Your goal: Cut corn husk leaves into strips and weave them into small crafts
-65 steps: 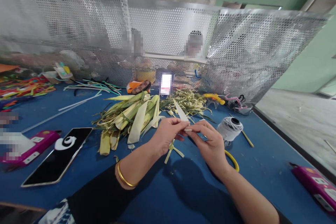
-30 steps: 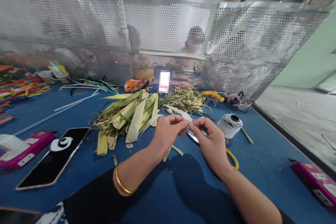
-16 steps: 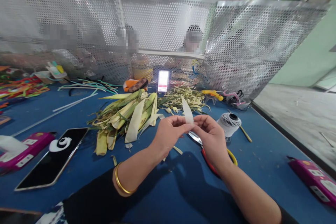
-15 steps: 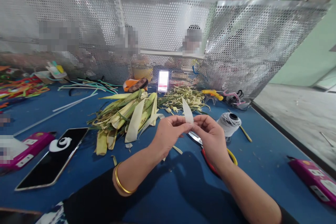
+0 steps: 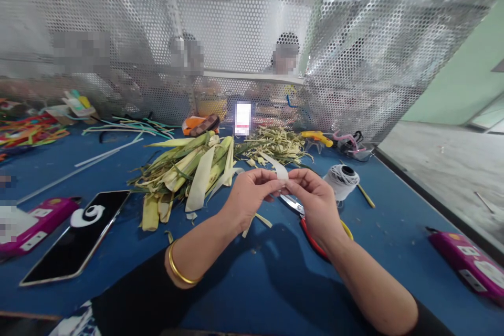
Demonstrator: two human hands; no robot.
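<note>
Fingertips of my left hand (image 5: 247, 197) and my right hand (image 5: 318, 199) meet above the blue table, both pinching the lower end of a pale, thin corn husk strip (image 5: 281, 170). Its free tip curves up and to the left. Under my right hand lie scissors (image 5: 292, 203) with red and yellow handles, partly covered by the hand and wrist. A heap of corn husks (image 5: 177, 173) is to the left of my left hand. Close beyond my right hand stands a spool of white thread (image 5: 342, 185).
Shredded husk scraps (image 5: 281, 144) lie behind my hands, near a lit phone (image 5: 242, 118). A perforated metal screen (image 5: 244, 26) borders the back, with people behind it. Yellow-handled tool (image 5: 318, 138), dark phone (image 5: 79, 236) and magenta power strips (image 5: 468, 262) lie around.
The husk strip's tip has bent over to the left, where it stood more upright before. Both hands keep their pinch. The whole view has shifted slightly.
</note>
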